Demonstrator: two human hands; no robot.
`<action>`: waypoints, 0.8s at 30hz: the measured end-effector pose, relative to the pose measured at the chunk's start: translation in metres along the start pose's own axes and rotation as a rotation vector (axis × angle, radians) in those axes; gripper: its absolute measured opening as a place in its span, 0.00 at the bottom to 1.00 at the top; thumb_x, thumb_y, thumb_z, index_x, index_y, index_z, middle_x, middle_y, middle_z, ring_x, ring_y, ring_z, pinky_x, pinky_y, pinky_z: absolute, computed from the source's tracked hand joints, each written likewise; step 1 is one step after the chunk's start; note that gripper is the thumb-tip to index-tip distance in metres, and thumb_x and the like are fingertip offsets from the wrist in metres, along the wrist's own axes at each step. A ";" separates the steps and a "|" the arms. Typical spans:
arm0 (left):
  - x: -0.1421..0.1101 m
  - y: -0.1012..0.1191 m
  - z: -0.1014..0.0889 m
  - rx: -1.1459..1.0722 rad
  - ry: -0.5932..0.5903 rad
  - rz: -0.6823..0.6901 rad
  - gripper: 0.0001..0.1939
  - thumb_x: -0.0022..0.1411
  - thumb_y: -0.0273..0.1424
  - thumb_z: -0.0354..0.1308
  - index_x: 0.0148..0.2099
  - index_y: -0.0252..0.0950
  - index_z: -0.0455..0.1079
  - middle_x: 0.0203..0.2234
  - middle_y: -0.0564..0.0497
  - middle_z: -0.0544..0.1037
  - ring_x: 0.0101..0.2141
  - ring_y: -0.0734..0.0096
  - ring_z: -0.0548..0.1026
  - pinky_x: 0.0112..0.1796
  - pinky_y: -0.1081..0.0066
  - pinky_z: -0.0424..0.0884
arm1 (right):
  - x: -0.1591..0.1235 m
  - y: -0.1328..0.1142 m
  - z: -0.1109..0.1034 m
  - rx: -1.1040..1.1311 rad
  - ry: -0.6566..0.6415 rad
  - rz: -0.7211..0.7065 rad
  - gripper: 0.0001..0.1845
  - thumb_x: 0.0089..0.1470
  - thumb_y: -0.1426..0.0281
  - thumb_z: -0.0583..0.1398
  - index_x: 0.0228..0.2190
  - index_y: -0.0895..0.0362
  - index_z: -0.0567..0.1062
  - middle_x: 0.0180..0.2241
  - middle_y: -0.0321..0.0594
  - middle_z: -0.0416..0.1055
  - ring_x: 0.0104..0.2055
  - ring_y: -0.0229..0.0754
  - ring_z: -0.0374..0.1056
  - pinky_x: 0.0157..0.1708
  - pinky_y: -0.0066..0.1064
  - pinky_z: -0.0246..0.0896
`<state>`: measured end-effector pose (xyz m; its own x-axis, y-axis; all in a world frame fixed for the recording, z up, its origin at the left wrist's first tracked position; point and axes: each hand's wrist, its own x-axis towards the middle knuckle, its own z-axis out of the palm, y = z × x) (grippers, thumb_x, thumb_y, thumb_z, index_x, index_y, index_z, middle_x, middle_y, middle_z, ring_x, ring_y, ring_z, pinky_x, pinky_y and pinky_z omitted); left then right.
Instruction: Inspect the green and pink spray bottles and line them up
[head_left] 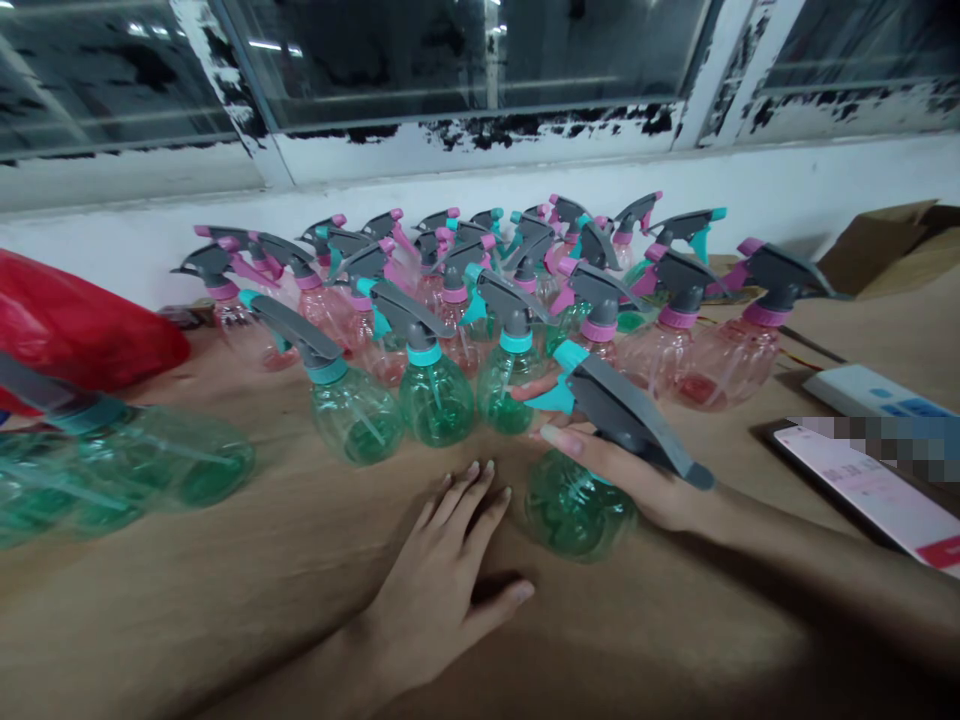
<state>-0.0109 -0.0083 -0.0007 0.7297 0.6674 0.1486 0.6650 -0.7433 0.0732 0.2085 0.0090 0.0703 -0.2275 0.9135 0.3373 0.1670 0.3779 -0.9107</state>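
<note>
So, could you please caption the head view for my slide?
Right hand holding a green spray bottle, left hand open nearby.

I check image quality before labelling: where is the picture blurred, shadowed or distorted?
Head view: dim, with bright reflections in the windowpanes; right hand and its green spray bottle slightly soft; dark shadow below the right forearm; left-edge sprayers look stretched; mosaic blocks over part of the phone.

Open lane on table [292, 535], between left hand [450, 565] and far-left green bottles [199, 465]. Forward blocked: green bottle row [437, 405], pink bottles [322, 312] packed behind, wall [825, 180] after that. Right hand [637, 478] plus its gripped spray bottle [574, 510] obstruct the right; phone [862, 485] beyond.
</note>
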 end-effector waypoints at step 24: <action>-0.001 0.001 0.000 -0.006 -0.001 -0.002 0.34 0.65 0.49 0.51 0.64 0.32 0.55 0.64 0.40 0.54 0.62 0.51 0.53 0.57 0.51 0.56 | -0.001 -0.001 -0.004 -0.010 -0.039 0.035 0.13 0.54 0.63 0.61 0.42 0.50 0.70 0.27 0.33 0.67 0.28 0.41 0.67 0.35 0.38 0.64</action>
<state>-0.0113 -0.0099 -0.0009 0.7283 0.6691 0.1479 0.6656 -0.7421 0.0795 0.2122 0.0079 0.0715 -0.2585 0.9196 0.2958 0.1849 0.3476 -0.9192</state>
